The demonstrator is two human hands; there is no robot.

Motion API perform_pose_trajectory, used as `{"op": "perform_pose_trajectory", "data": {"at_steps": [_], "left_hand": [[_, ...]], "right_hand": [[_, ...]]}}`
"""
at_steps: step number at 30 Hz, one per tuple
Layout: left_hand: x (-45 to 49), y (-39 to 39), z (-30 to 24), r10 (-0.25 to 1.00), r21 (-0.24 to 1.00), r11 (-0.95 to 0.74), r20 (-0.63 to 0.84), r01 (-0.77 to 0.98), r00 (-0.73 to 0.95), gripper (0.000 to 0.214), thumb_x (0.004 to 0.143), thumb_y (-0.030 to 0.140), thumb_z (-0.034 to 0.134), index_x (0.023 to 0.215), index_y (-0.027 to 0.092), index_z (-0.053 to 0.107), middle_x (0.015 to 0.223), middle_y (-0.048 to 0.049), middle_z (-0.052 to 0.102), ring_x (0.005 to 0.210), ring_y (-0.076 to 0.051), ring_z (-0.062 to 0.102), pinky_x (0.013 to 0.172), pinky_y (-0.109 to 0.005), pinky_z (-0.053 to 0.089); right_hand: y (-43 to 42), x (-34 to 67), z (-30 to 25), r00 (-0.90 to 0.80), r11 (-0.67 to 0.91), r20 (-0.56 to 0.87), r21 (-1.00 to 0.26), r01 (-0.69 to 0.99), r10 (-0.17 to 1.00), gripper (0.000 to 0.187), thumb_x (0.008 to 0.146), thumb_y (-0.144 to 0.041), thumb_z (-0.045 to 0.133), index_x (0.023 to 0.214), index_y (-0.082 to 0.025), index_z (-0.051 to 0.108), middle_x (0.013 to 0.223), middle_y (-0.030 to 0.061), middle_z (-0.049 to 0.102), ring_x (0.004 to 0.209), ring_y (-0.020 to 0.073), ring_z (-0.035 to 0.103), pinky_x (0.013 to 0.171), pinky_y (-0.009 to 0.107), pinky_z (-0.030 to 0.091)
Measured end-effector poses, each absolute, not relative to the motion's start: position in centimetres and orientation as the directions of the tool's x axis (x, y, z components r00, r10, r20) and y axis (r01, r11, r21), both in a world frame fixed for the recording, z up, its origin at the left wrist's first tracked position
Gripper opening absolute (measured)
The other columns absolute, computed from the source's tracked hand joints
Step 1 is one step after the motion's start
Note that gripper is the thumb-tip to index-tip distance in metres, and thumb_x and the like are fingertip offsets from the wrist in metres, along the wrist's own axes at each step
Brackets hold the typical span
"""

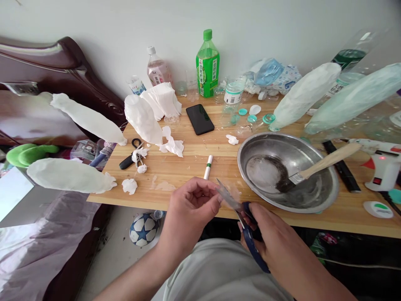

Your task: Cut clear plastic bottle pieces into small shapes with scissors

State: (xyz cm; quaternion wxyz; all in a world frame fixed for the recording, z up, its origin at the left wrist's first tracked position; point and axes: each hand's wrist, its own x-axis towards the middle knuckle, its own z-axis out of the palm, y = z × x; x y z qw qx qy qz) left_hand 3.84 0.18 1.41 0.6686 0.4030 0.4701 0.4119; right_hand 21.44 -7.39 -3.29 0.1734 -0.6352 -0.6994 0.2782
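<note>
My right hand (pixel 272 242) grips blue-handled scissors (pixel 241 213), whose blades point up and left toward my left hand. My left hand (pixel 191 209) pinches a small clear piece of plastic (pixel 230 194) at the scissor blades, just over the front edge of the wooden table (pixel 188 175). Both hands are closed. A white and green marker (pixel 208 166) lies on the table just beyond my left hand.
A steel bowl (pixel 288 175) with a wooden-handled brush (pixel 322 163) sits to the right. A black phone (pixel 199 119), a green bottle (pixel 207 62), tissue-wrapped bottles (pixel 142 119), tissues, caps and a glue gun (pixel 384 165) crowd the table. A ball (pixel 142 228) lies on the floor.
</note>
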Motion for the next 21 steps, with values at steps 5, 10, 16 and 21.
{"op": "perform_pose_trajectory", "data": {"at_steps": [5,10,16,21], "left_hand": [[4.5,-0.7,0.1,0.897,0.836,0.423,-0.333,-0.35,0.29,0.014,0.08,0.027,0.074,0.077,0.016,0.065,0.075,0.0015,0.064,0.067,-0.007,0.058,0.065,-0.02,0.05],[4.5,-1.0,-0.4,0.891,0.849,0.434,-0.355,-0.302,0.283,0.015,0.078,0.027,0.076,0.079,0.015,0.066,0.071,0.0019,0.063,0.06,-0.007,0.057,0.06,-0.02,0.048],[4.1,-0.4,0.8,0.884,0.888,0.433,-0.383,-0.156,0.268,0.024,0.07,0.032,0.082,0.075,0.014,0.068,0.066,0.0011,0.063,0.057,-0.008,0.055,0.058,-0.021,0.047],[3.6,0.0,1.2,0.877,0.913,0.403,-0.364,-0.065,0.314,0.017,0.074,0.028,0.077,0.075,0.014,0.069,0.062,0.0007,0.063,0.058,-0.009,0.055,0.058,-0.021,0.046]], "right_hand": [[-7.7,21.3,-3.8,-0.125,0.103,0.0,-0.559,0.822,0.992,0.016,0.082,-0.018,0.047,0.098,-0.021,0.048,0.084,0.0068,0.064,0.079,0.0248,0.067,0.065,0.036,0.054],[-7.8,22.2,-3.9,-0.196,0.169,0.0,-0.508,0.844,0.981,0.02,0.083,-0.017,0.05,0.102,-0.021,0.048,0.089,0.0069,0.064,0.082,0.0228,0.066,0.069,0.033,0.054],[-7.8,22.3,-3.7,-0.191,0.165,-0.001,-0.493,0.854,0.982,0.008,0.088,-0.023,0.045,0.095,-0.021,0.048,0.082,0.0061,0.063,0.075,0.0232,0.066,0.063,0.035,0.054],[-7.9,22.7,-3.3,-0.208,0.179,-0.002,-0.505,0.844,0.978,0.008,0.085,-0.019,0.048,0.092,-0.022,0.05,0.079,0.0037,0.064,0.072,0.0216,0.067,0.061,0.032,0.052]]}}
